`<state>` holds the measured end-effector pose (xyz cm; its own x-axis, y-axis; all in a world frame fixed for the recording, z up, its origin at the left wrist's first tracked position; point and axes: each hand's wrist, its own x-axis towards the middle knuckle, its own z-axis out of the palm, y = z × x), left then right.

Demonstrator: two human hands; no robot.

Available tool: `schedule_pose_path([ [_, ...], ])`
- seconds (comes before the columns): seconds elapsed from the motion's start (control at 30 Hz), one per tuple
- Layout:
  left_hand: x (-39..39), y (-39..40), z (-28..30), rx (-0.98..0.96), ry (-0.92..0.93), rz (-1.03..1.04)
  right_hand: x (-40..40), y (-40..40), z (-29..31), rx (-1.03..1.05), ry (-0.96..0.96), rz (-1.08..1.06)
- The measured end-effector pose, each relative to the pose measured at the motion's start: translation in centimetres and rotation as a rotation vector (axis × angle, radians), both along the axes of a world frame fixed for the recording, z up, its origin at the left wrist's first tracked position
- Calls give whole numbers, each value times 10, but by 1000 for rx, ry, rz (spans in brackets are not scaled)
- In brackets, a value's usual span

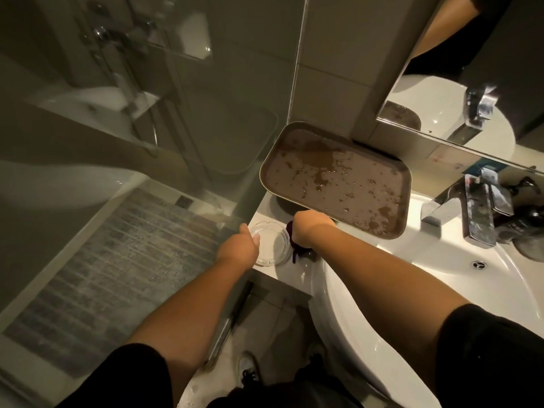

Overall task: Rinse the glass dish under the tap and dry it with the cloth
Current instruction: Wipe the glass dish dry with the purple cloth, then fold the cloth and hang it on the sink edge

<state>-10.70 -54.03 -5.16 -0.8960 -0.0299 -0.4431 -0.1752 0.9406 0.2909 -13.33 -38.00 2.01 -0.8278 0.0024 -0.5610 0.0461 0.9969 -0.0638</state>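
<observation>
Room: bathroom, seen from above; a white tabletop (282, 273) ran along the tiled wall, with a glass shower screen (147, 113) to your left and a mirror (471, 69) at upper right.
Basin: the white basin (426, 260) sat to your right, its tap (474, 213) well apart from the dish; no water could be seen running from it.
Tray: a brown tray (338, 184), spotted with water, rested partly over the basin's rim, just behind your right hand.
Glass dish: the glass dish (269, 245) stood upright on the tabletop, near its left edge, between your two hands.
Left hand: your left hand (243, 245) was closed on the near-left rim of the dish, steadying it.
Right hand: your right hand (310, 228) was balled around the dark purple cloth (295, 251), which touched the dish's right side; a tail of cloth hung below the wrist.
Step in hand: judging by the dish lying away from the tap with the cloth against it, you were on the drying step rather than the rinse.
How far: whether the bowl was already wiped could not be told; the glass was too clear to show drops.
Next move: press the cloth into the bowl and turn it round the inside, while your left hand keeps the dish from sliding off the edge beside it.
Care: wet glass so close to that drop calls for a firm hold.
</observation>
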Motion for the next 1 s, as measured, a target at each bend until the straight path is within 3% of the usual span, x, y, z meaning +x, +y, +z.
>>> schedule_pose_path([
  [0.17, 25, -6, 36, 44, 138, 79, 22, 19, 45, -128, 25, -10],
  [0.23, 38, 4, 63, 257, 206, 158, 41, 31, 63, -237, 114, -29],
  [0.3, 46, 22, 90, 673, 55, 307, 65, 41, 79, -310, 236, -24],
  [0.4, 56, 41, 119, 1261, -407, 494, 103, 51, 94, -269, 434, 69],
  [0.5, 61, 53, 131, 1517, -621, 536, 138, 63, 97, -173, 677, 327],
  [0.6, 76, 70, 141, 1563, -617, 556, 168, 79, 95, -123, 760, 428],
  [0.77, 113, 101, 149, 1530, -522, 485, 215, 109, 96, -252, 746, 320],
  [0.93, 160, 128, 169, 1556, -525, 301, 273, 150, 115, -786, 432, -232],
  [1.0, 184, 139, 173, 1576, -535, 209, 294, 171, 115, -952, 388, -427],
])
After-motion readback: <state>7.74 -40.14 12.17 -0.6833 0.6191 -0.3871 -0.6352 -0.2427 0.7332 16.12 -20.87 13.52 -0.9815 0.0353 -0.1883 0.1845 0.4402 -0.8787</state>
